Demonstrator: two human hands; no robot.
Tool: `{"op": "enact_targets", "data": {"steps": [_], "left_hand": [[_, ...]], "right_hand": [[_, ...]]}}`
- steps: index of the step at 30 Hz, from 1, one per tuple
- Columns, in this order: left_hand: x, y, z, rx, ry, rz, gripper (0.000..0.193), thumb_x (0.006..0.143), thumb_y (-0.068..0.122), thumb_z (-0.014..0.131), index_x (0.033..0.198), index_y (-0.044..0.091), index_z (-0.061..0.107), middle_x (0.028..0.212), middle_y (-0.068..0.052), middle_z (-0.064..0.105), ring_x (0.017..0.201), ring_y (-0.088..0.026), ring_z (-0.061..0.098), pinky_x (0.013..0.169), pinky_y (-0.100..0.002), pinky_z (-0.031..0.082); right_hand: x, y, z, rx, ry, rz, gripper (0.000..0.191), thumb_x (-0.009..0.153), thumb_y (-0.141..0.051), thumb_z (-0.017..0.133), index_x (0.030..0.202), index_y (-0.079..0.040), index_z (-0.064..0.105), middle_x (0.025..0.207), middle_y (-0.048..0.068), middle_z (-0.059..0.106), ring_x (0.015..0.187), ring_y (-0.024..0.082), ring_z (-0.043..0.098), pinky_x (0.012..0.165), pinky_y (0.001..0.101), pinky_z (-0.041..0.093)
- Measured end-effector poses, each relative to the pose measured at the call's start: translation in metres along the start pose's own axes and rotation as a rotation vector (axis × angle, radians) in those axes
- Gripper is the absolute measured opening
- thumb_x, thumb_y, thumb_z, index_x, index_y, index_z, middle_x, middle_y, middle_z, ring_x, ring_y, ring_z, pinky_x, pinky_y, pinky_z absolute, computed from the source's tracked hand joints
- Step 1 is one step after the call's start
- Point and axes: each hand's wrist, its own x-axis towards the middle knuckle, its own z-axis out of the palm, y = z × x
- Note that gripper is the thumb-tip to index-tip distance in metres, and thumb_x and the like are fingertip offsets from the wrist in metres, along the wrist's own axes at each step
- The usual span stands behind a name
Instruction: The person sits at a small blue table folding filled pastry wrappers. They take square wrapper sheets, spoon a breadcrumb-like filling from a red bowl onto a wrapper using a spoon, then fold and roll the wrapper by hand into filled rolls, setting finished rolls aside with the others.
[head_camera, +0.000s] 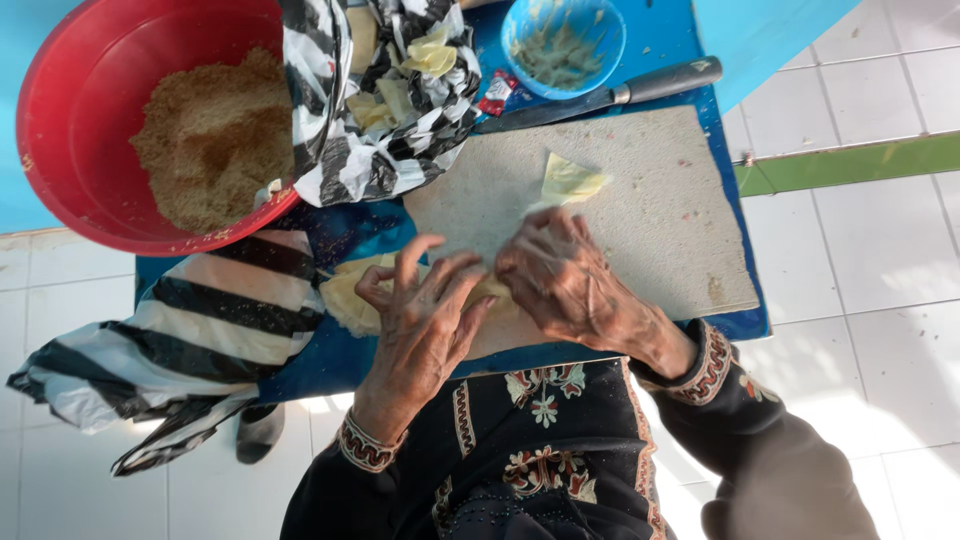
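we look down on a blue table (740, 40) where a red basin (70, 120) of brown crumbs sits at one corner, beside a black-and-white striped plastic bag (340, 130) spilling pale yellow wrappers. a grey board (660, 220) fills the middle. a second striped bag (190, 330) hangs off the near edge. beyond the board lie a small blue bowl (565, 40) and a dark-handled knife (640, 88). our left hand (420, 325) and right hand (560, 275), fingers curled, press together on a pale yellow wrapper (350, 295) at the board's near edge; it seems pinched between them, though fingers hide it.
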Motion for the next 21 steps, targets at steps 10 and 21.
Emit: {"op": "enact_targets", "data": {"steps": [10,21], "left_hand": [[-0.001,0.013,0.028,-0.371,0.092,-0.092,0.029,0.09,0.013,0.079,0.115,0.012,0.064,0.103,0.0,0.074,0.108,-0.02,0.063,0.097,-0.042,0.032],[0.001,0.009,0.038,-0.425,0.122,-0.124,0.031,0.087,0.009,0.081,0.114,0.009,0.066,0.096,-0.004,0.075,0.106,-0.023,0.065,0.094,-0.037,0.044]], "right_hand": [[0.01,0.097,-0.027,-0.318,0.228,0.271,0.012,0.101,-0.018,0.073,0.111,-0.016,0.079,0.104,0.004,0.072,0.102,0.028,0.051,0.094,0.0468,0.038],[0.03,0.118,-0.022,-0.318,0.156,0.214,0.006,0.096,-0.021,0.077,0.099,-0.015,0.076,0.105,0.001,0.069,0.113,0.027,0.05,0.1,0.0472,0.035]]}}
